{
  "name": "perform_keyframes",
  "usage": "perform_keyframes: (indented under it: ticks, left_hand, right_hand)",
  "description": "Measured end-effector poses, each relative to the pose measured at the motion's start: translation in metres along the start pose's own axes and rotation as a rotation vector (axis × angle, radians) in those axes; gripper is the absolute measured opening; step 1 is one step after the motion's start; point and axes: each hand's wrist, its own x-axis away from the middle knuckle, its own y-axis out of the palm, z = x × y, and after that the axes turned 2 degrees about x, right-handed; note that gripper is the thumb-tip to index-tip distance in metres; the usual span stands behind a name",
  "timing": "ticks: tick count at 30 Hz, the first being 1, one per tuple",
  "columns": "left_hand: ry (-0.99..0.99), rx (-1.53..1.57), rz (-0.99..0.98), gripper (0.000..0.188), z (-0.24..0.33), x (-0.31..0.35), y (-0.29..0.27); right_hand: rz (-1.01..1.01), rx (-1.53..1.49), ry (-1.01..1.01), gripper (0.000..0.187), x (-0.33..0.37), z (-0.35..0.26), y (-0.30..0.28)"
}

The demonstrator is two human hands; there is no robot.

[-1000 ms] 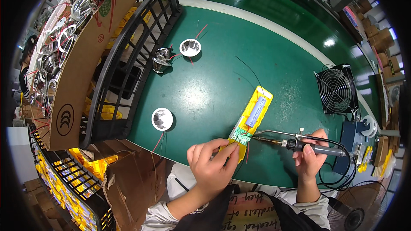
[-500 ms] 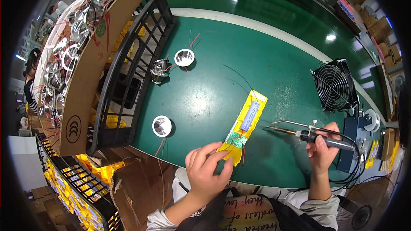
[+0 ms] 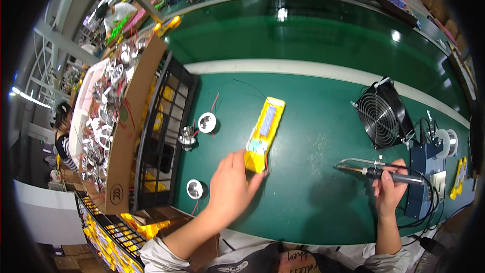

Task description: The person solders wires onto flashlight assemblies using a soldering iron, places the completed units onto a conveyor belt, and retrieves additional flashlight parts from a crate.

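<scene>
A long yellow board (image 3: 266, 127) with a pale strip down its middle lies on the green table (image 3: 313, 141). My left hand (image 3: 231, 184) grips its near end, with thin wires trailing beside it. My right hand (image 3: 390, 191) holds a soldering iron (image 3: 376, 172) by its dark handle, the tip pointing left, well to the right of the board and apart from it.
A small black fan (image 3: 382, 114) stands at the right, with a blue soldering station (image 3: 423, 174) and a solder spool (image 3: 446, 141) beyond it. Small round white and metal parts (image 3: 206, 122) (image 3: 194, 188) lie left of the board. A black wire rack (image 3: 161, 136) and a cardboard box of parts (image 3: 108, 121) line the left.
My head has tilted, so the view shifted. My left hand slid the yellow board up and left; my right hand drew the soldering iron away to the right.
</scene>
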Motion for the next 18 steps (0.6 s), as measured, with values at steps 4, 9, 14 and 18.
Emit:
perform_keyframes:
  ticks: [4,9,14,18]
  left_hand:
    - [-0.017,-0.064,0.076,0.047,-0.011,-0.096,0.007]
    - [-0.107,-0.074,0.232,0.041,-0.023,-0.232,0.019]
    - [-0.262,0.037,0.26,0.044,-0.035,-0.312,0.025]
    - [-0.287,0.065,0.312,0.048,-0.039,-0.326,0.023]
  right_hand:
    - [0.008,-0.015,-0.007,0.013,0.0,-0.003,-0.003]
    - [-0.022,0.038,0.017,0.015,0.0,-0.007,-0.005]
    - [0.033,0.016,0.055,0.016,-0.003,-0.012,-0.007]
    - [0.073,-0.035,0.038,0.015,-0.008,-0.011,-0.005]
